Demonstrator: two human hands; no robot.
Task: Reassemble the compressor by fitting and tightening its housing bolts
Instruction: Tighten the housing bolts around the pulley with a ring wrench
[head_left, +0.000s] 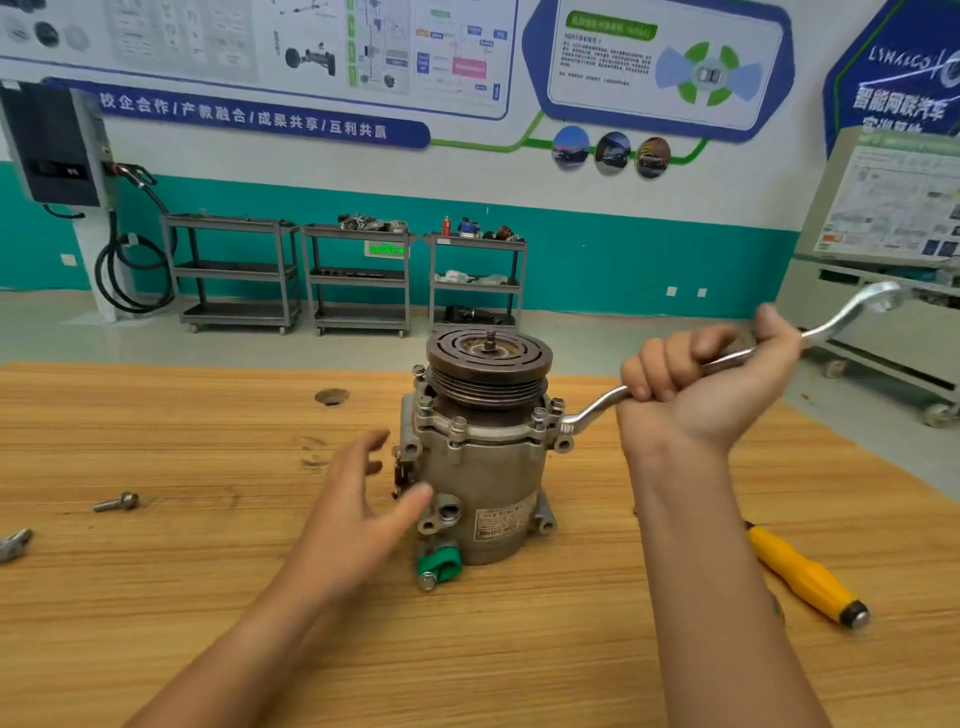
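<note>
The grey compressor (488, 467) stands upright on the wooden table (208, 597), its grooved pulley (488, 358) on top. Several housing bolts (458, 425) sit in the flange below the pulley. My right hand (711, 384) grips the shaft of a silver offset ring wrench (841, 319); the wrench's near end sits on a bolt at the flange's right side (567, 428). My left hand (363, 499) is open beside the compressor's left side, its thumb touching the housing near a port. A green cap (440, 562) sits at the compressor's base.
A loose bolt (117, 502) lies on the table at the left, another metal piece (13, 543) at the left edge. A yellow-handled tool (805, 574) lies at the right. Grey shelf carts (358, 275) stand by the far wall, and a trolley (883, 322) at the right.
</note>
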